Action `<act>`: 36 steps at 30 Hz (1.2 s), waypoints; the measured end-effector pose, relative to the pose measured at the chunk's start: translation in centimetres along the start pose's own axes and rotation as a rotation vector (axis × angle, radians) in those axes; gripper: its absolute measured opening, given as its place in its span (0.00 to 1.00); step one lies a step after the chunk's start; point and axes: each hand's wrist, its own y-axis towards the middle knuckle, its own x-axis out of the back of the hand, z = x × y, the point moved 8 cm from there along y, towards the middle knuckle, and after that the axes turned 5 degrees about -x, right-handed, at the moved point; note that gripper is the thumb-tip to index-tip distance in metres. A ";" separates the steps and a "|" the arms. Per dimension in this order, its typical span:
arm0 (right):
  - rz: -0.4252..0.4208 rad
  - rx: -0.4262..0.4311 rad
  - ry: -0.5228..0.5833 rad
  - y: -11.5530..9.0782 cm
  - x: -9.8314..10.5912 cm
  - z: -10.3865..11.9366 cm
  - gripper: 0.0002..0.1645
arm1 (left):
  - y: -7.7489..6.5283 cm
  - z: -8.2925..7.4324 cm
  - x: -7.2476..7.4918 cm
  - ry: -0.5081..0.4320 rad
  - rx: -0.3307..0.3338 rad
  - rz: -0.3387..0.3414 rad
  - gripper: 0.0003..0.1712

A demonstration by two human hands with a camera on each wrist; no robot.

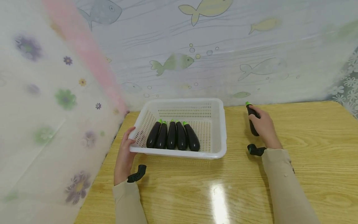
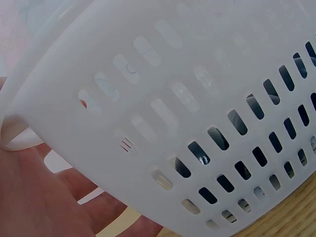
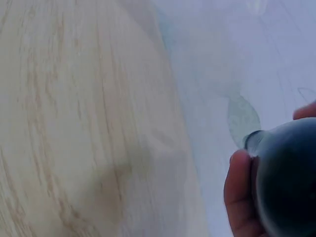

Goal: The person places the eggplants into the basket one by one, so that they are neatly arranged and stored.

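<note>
A white plastic basket [image 1: 218, 130] with slotted walls stands on the table, and several dark purple eggplants [image 1: 172, 135] with green stem ends lie side by side in its left and middle part. My left hand [image 1: 125, 155] grips the basket's left rim at the front corner; in the left wrist view its fingers [image 2: 106, 212] are partly hidden behind the wall. To the right of the basket, my right hand [image 1: 263, 124] holds another eggplant [image 1: 254, 127], stem end pointing away. Up close in the right wrist view, that eggplant [image 3: 291, 177] is blurred, with fingertips around it.
The wood-grain table [image 1: 179, 183] runs up to a wall sheet [image 1: 209, 62] printed with fish at the back. A flower-printed sheet [image 1: 56, 124] hangs along the left. Black wrist devices [image 1: 137, 174] are strapped at both cuffs.
</note>
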 end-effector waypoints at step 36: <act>-0.104 0.206 0.368 -1.5 1.4 4.6 0.29 | -0.2 -0.4 -0.4 0.009 -0.014 0.012 0.30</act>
